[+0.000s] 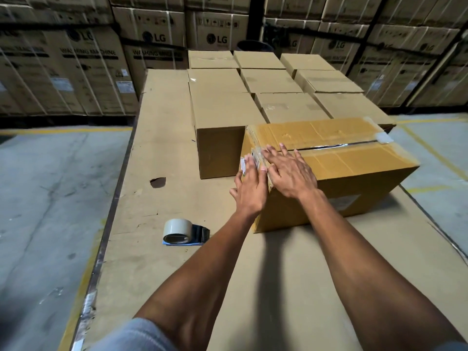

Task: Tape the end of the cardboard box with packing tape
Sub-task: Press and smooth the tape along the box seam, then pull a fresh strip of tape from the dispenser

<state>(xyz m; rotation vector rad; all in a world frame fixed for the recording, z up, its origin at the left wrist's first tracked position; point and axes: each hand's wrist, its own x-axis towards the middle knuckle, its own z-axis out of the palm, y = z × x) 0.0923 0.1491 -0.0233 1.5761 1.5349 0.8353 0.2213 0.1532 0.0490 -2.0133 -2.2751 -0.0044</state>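
From the head camera, we have the cardboard box (329, 173) lying on the cardboard-covered table (157, 148), its long axis and top seam running away to our right. Our left hand (249, 188) and right hand (291, 171) press flat, fingers spread, on its near-left end, smoothing clear tape (258, 154) over the edge. The packing tape dispenser (183, 231) lies apart, nearer our left hand.

Matt brown cardboard box (329, 173) carries glossy clear tape (349, 144); the surface (164, 173) is dull cardboard sheet, the floor (50, 186) rough grey concrete.

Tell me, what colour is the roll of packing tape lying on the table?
Pale beige roll of packing tape, seen in the head view.
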